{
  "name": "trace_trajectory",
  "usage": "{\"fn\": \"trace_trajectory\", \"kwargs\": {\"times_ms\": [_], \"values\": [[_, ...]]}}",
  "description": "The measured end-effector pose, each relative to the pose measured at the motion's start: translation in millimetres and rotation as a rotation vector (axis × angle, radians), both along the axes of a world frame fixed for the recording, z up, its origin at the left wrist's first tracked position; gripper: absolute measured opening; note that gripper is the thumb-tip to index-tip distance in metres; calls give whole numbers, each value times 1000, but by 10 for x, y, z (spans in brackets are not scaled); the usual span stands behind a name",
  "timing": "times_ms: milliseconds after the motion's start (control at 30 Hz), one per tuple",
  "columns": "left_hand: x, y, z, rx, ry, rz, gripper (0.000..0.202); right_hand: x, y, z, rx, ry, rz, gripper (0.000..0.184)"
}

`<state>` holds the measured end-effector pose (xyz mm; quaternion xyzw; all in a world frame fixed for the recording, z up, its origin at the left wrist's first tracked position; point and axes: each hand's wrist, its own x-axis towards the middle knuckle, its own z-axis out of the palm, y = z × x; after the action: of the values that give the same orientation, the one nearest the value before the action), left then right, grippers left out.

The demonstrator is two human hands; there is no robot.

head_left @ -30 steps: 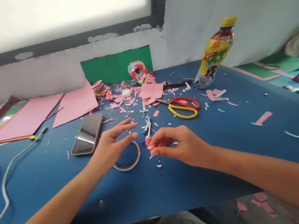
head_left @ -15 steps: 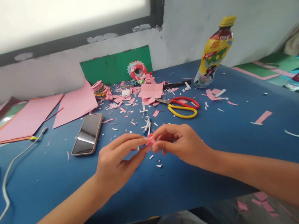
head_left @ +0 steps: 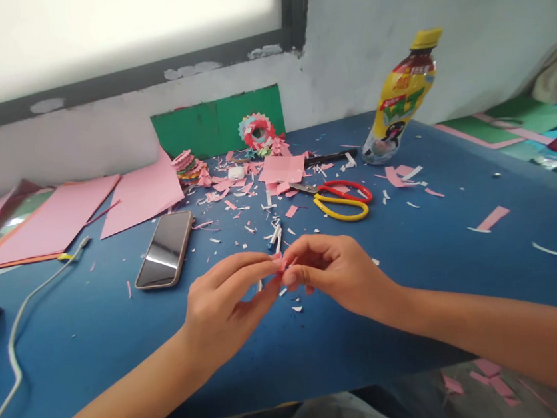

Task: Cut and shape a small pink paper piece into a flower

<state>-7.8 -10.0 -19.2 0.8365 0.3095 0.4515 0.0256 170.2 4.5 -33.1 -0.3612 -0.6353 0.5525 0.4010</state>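
Plainly, the small pink paper piece (head_left: 281,265) was between your two hands, above the near part of the bench (head_left: 267,371), mostly covered, so its exact shape could not be told. Your left hand (head_left: 213,300) pinched it from the left, narrow at the tips, with a gap between thumb and fingers farther back. Your right hand (head_left: 349,271) met it from the right, thumb and index finger nearly together, the other fingers curled. Beyond them, paper scraps (head_left: 291,211) lay scattered. The scissors (head_left: 318,196) lay past your right hand, and the phone (head_left: 165,250) lay past your left. Farther back, you had a paper ring (head_left: 248,134) in front of a green card (head_left: 199,127), with a bottle (head_left: 399,98) to the right.
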Motion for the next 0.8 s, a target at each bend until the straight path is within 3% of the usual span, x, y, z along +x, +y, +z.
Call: {"fn": "trace_trajectory", "kwargs": {"times_ms": [133,300,400,600,800], "values": [[-14,-2,-12,-12,-55,5,24,28,-9,30,114,-103,-27,23],[-7,9,-22,6,-105,14,30,43,2,49,184,-76,-101,18],[4,10,-15,37,-130,23,32,35,22,45,127,-15,-179,20],[11,-5,-16,24,-133,-43,34,-15,33,34,-13,69,-73,23],[39,-28,-29,-136,-209,-66,35,1,7,28,179,41,-107,17]]}}
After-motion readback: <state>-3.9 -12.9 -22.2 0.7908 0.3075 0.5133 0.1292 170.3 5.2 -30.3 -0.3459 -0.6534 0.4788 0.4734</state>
